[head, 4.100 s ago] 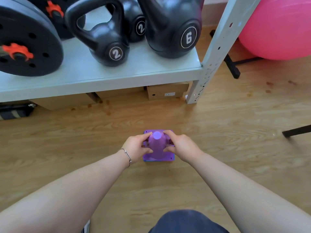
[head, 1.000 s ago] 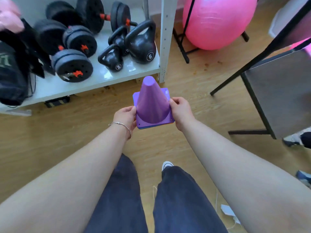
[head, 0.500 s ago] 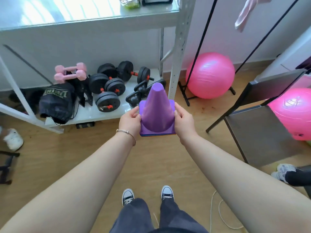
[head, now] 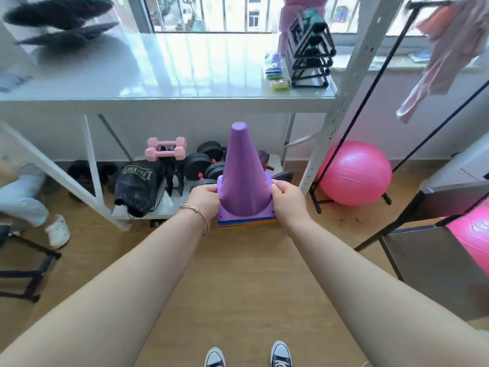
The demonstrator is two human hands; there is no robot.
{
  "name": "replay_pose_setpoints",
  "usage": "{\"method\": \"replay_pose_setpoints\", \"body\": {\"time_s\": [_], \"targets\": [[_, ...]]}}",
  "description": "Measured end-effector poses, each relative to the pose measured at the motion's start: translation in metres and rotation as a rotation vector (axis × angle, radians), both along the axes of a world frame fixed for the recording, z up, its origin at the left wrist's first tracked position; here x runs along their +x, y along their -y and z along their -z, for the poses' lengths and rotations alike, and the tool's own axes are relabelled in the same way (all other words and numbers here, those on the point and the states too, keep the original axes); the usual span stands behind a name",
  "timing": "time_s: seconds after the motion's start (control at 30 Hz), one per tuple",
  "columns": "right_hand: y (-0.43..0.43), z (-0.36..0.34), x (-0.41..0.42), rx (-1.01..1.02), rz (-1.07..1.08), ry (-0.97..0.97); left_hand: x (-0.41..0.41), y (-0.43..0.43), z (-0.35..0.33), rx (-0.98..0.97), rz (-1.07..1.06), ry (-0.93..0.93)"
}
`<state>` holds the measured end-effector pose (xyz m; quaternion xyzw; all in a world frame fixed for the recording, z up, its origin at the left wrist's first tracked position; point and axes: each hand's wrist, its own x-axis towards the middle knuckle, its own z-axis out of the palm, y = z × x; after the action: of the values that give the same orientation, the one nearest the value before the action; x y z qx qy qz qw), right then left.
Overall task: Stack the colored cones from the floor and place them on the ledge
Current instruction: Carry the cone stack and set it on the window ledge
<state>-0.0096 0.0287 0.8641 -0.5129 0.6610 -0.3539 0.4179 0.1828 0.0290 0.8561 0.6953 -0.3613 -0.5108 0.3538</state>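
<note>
One upright stack of plastic cones (head: pixel 244 181), purple on top with blue and orange base rims beneath (count unclear), hangs in the air below the front edge of the glossy white shelf (head: pixel 158 102). The left hand (head: pixel 205 200) and right hand (head: pixel 287 200) each pinch one side of its base, fingers curled.

The middle of the upper shelf (head: pixel 185 75) lies bare and open from the front, above the held cone stack (head: pixel 244 176). A black wire rack (head: pixel 309 49) and coloured packets (head: pixel 276 72) take its right end. Dark fluffy items (head: pixel 60 19) crowd its left rear. A perforated upright (head: pixel 344 88) bounds the right side.
</note>
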Motion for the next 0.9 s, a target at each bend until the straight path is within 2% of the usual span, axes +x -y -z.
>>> {"method": "replay_pose_setpoints", "body": {"time_s": [0.27,0.5,0.67,0.9], "targets": [[0.005,-0.044,0.069,-0.073,-0.074,-0.161,0.075,0.021,-0.034,-0.077,0.047,0.028],[0.020,-0.071,0.101,-0.094,-0.037,-0.085,0.095,0.036,-0.085,-0.120,0.066,0.061],[0.050,-0.097,0.105,-0.152,0.020,-0.013,0.093,0.064,-0.090,-0.143,-0.034,-0.111],[0.117,-0.108,0.099,-0.196,0.089,-0.013,0.097,0.125,-0.096,-0.132,-0.042,-0.056]]}}
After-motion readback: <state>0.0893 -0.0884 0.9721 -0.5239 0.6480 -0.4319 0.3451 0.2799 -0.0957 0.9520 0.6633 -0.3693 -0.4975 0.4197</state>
